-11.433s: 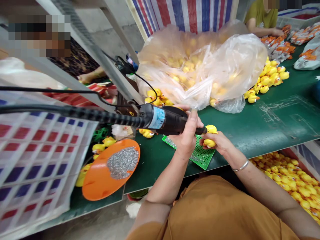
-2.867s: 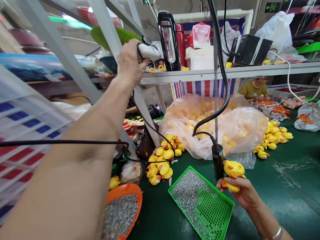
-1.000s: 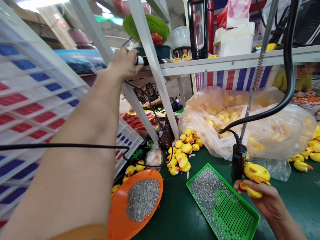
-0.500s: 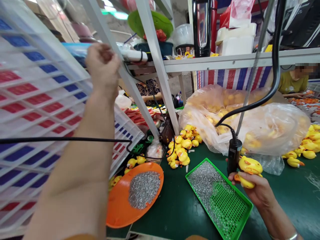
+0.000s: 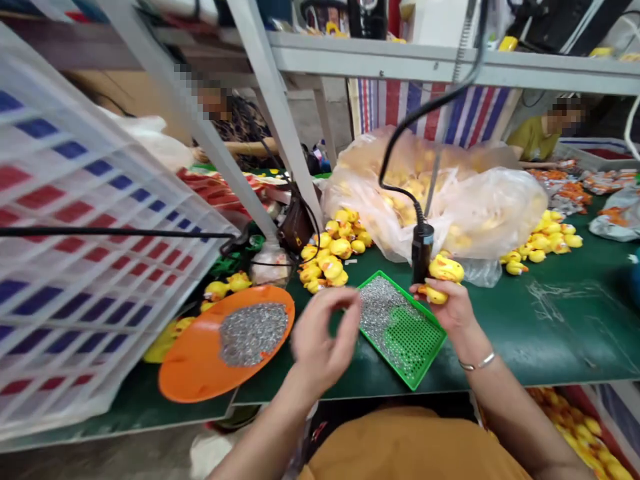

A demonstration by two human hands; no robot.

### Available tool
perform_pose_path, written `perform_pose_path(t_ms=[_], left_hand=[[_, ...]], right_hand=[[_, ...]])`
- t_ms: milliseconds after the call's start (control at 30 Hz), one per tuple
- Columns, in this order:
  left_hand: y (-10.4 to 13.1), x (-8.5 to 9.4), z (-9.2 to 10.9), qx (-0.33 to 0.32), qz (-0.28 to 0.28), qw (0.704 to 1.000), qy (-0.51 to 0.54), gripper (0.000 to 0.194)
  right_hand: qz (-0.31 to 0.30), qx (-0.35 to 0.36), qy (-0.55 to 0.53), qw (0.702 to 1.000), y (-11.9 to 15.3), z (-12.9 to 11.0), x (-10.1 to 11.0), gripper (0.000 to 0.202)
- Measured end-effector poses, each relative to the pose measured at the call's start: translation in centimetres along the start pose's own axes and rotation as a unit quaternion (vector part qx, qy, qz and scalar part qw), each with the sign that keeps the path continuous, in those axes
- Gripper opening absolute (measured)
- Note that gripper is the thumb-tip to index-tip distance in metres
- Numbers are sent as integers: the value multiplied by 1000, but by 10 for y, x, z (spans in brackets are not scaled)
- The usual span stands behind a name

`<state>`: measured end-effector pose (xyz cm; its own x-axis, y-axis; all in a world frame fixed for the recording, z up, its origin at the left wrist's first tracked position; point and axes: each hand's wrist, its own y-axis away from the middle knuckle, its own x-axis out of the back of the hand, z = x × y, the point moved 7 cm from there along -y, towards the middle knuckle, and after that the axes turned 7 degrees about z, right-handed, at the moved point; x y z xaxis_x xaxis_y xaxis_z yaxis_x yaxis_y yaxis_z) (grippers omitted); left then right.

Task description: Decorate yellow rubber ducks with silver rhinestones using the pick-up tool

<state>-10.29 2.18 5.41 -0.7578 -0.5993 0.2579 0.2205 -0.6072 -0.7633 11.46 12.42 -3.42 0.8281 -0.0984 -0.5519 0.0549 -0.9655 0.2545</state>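
My right hand (image 5: 450,308) holds two yellow rubber ducks (image 5: 446,268), one above the other, beside a black cylindrical tool (image 5: 422,252) hanging from a spring and cable. Its fingertips are close to the tool's lower end; whether they touch it I cannot tell. Over the bench, between an orange dish (image 5: 200,373) and a green perforated tray (image 5: 415,337), is my left hand (image 5: 327,333), its fingers curled toward the thumb in a loose ring with nothing seen inside. Small silvery metal pieces (image 5: 255,331) lie in the dish, and similar ones in the tray.
Piled ducks (image 5: 327,257) lie behind the tray, next to a large clear bag (image 5: 425,193) of ducks. A white plastic basket (image 5: 95,267) leans at left. Shelf posts (image 5: 273,107) and a black cable (image 5: 120,232) cross the space. Two people sit beyond the bench.
My left hand has come down from above the white basket to beside the green tray. My right hand still holds the two ducks by the tool. The view has tilted down.
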Motion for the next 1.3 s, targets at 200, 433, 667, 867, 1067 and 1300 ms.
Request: perform_pose_path(t_ms=[200, 433, 667, 867, 1067, 1300], left_hand=[[-16, -134, -18, 110, -183, 937, 276, 69], [-39, -163, -24, 221, -164, 863, 424, 39], [-50, -120, -38, 208, -49, 906, 365, 33], [-28, -115, -40, 242, -86, 897, 359, 37], [-20, -121, -14, 233, -131, 895, 358, 26], [-18, -85, 10, 133, 8, 928, 348, 18]], right_hand=[[-6, 32, 1, 999, 5, 2, -8, 23], [22, 87, 45, 995, 16, -25, 12, 37], [65, 0, 122, 990, 39, 3, 72, 42], [88, -55, 118, 988, 39, 49, 87, 48], [93, -51, 93, 990, 37, 46, 90, 45], [90, -56, 90, 990, 41, 51, 95, 43]])
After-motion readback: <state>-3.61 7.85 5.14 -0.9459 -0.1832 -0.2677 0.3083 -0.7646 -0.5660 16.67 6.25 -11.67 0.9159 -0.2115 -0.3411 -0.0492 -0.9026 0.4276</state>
